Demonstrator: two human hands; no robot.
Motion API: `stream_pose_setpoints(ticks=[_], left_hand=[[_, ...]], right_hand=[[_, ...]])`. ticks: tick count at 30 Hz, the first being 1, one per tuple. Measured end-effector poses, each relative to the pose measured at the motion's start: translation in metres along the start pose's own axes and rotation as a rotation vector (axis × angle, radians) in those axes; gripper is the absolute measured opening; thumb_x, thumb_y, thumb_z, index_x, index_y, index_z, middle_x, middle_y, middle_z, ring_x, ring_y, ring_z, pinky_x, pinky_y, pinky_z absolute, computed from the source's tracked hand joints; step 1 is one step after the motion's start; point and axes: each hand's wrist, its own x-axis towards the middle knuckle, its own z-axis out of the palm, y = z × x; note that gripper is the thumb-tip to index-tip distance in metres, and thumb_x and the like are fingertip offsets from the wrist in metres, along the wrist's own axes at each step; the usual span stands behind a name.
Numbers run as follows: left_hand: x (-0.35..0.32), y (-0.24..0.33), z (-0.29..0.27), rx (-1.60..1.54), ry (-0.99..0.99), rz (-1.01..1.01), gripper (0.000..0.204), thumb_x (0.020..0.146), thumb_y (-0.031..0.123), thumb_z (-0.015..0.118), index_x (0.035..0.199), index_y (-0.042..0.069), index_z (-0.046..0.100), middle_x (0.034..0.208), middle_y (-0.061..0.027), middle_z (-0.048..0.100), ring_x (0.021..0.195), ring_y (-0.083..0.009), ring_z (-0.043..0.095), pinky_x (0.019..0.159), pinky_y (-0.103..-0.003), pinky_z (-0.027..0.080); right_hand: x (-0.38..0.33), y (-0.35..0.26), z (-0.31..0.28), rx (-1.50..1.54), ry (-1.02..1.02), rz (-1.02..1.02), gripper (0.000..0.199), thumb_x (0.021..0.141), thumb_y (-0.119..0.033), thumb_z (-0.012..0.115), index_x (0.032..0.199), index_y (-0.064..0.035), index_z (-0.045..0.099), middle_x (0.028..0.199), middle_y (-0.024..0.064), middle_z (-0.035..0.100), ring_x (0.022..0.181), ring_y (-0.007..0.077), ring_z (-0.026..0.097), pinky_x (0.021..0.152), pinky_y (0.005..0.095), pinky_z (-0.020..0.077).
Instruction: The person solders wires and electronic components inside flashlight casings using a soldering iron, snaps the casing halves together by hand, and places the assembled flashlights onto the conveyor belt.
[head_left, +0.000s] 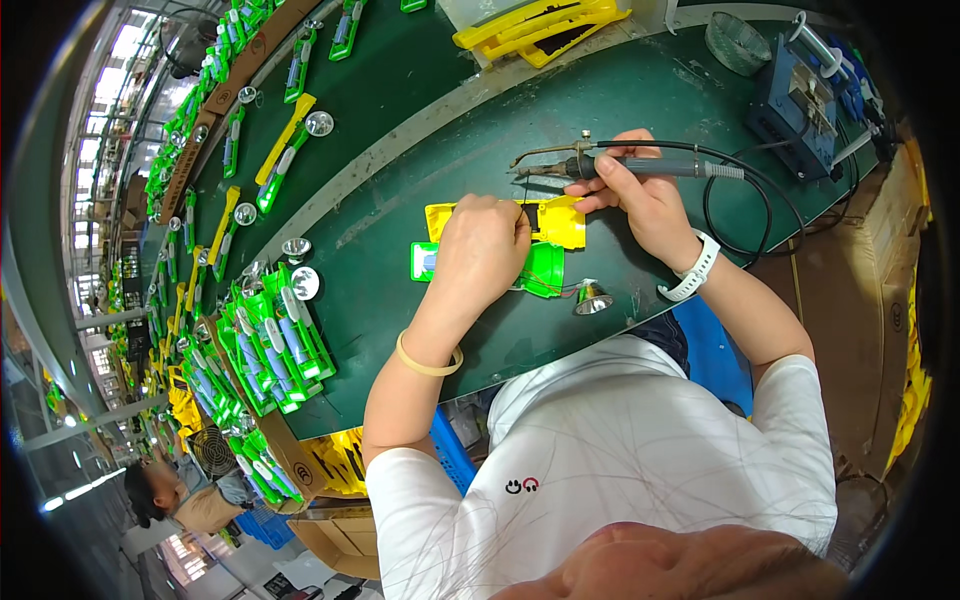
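My right hand [645, 195] grips a soldering iron [650, 166] like a pen. A thin metal feed tube [545, 152] runs along the iron, whose tip points left, just above the work. My left hand [480, 245] is closed over a yellow plastic housing [562, 222] and a green plastic housing [543, 268] lying side by side. Its fingertips pinch near a dark part in the yellow piece; what they hold is hidden. A thin dark wire stands up beside them. Thin wires link the green housing to a silver reflector cup [593, 298] at its right.
A blue soldering station [795, 110] with cables stands at the back right, beside a round glass-like bowl [738, 44]. Yellow housings [540, 28] lie at the far edge. Many green light units [270, 345] are piled on the left; more line the conveyor [390, 70].
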Motion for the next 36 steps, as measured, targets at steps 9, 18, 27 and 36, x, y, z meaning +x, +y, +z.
stream_pose_setpoints(ticks=[9,18,27,36], left_hand=[[-0.021,0.006,-0.035,-0.637,0.14,-0.365,0.011,0.073,0.003,0.069,0.077,-0.001,0.06,0.075,-0.0046,0.059,0.06,-0.0119,0.056,0.05,-0.025,0.043],[-0.043,-0.008,-0.028,-1.682,0.219,-0.497,0.013,0.079,-0.002,0.062,0.089,0.0,0.054,0.076,-0.0107,0.063,0.057,-0.011,0.058,0.044,-0.018,0.045],[-0.049,-0.012,-0.028,-0.673,0.193,-0.332,0.013,0.076,0.001,0.064,0.089,0.001,0.066,0.073,-0.0067,0.063,0.056,-0.0112,0.059,0.05,-0.023,0.047],[-0.028,-0.057,-0.031,-0.087,0.266,-0.029,0.007,0.071,0.003,0.063,0.079,0.004,0.063,0.07,-0.0108,0.057,0.067,-0.028,0.057,0.061,-0.035,0.048]], right_hand=[[0.0,0.001,-0.003,0.026,0.021,0.034,0.02,0.091,-0.016,0.05,0.1,-0.0043,0.036,0.091,0.0103,0.049,0.083,0.0227,0.064,0.063,0.0281,0.0556],[0.0,-0.006,-0.003,-0.127,0.066,-0.063,0.022,0.088,-0.018,0.056,0.098,-0.0057,0.039,0.079,0.0046,0.053,0.071,0.0112,0.06,0.051,0.0184,0.0451],[-0.008,-0.013,0.031,-0.096,-0.002,-0.002,0.021,0.085,-0.009,0.058,0.092,-0.0046,0.039,0.073,0.0026,0.048,0.057,0.006,0.049,0.05,0.0193,0.0395],[-0.002,0.005,0.046,-0.103,-0.031,-0.032,0.022,0.084,-0.009,0.059,0.091,-0.0043,0.039,0.072,0.0021,0.048,0.059,0.0056,0.047,0.05,0.0196,0.0376]])
